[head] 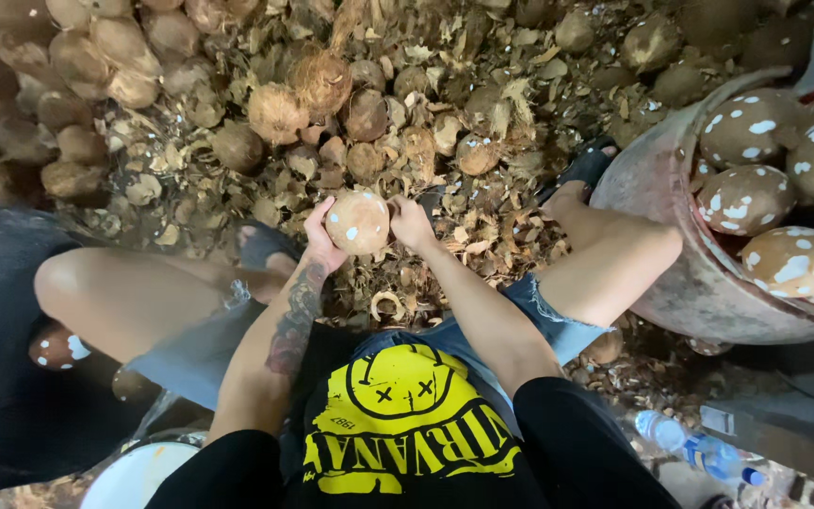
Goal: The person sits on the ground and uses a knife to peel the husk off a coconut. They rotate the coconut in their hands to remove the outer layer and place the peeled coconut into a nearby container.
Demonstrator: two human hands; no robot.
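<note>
The left hand (318, 236) cups a coconut (358, 222) from its left side, fingers curled round it, holding it just above the littered ground between the person's knees. The shell is brown and rounded, with pale patches where the surface is nicked through. The right hand (411, 224) is closed against the coconut's right side; whether it grips a tool or only the shell, I cannot tell from here.

Far left, a heap of rough coconuts (58, 85) lies against the edge of the floor, and more are scattered ahead among the husk scraps (190, 188) that cover the ground. To the right stands a drum (652, 179) piled with trimmed coconuts (746, 198), white-spotted like the one in hand. By that, I judge a good share is done, with plenty of rough ones left. A plastic bottle (690, 445) lies near the right leg.
</note>
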